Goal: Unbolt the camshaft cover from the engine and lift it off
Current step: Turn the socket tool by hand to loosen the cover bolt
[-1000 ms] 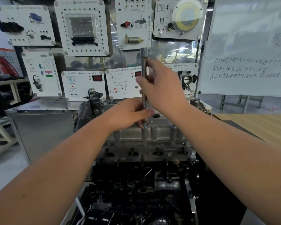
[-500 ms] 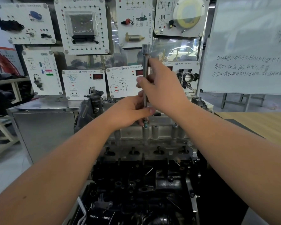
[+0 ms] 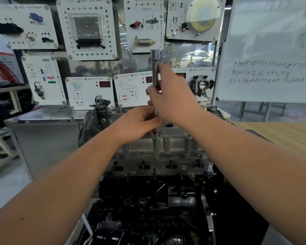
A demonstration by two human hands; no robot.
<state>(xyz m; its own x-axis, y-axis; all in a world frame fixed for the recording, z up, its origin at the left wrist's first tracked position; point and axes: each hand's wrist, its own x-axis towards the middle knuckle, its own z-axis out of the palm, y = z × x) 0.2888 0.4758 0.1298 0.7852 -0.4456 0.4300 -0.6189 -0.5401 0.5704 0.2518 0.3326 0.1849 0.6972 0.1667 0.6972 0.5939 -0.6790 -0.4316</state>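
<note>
A grey cast camshaft cover [image 3: 171,144] tops the dark engine [image 3: 154,206] in front of me. A long steel extension bar [image 3: 155,68] stands upright over a bolt [image 3: 156,137] near the cover's front edge. My right hand [image 3: 173,98] grips the bar's middle, fingers wrapped round it. My left hand [image 3: 138,124] pinches the bar's lower end just above the bolt. Another bolt head [image 3: 189,137] sticks up at the cover's right.
A wall of white training panels [image 3: 88,29] stands behind the engine, with a throttle body [image 3: 202,84] at its right. A whiteboard [image 3: 272,50] is at the right, above a wooden table [image 3: 281,137]. A steel cabinet [image 3: 42,138] sits at the left.
Both hands keep hold of the upright bar over the same bolt. The right hand's fingers have shifted slightly on the bar; the view has moved a little.
</note>
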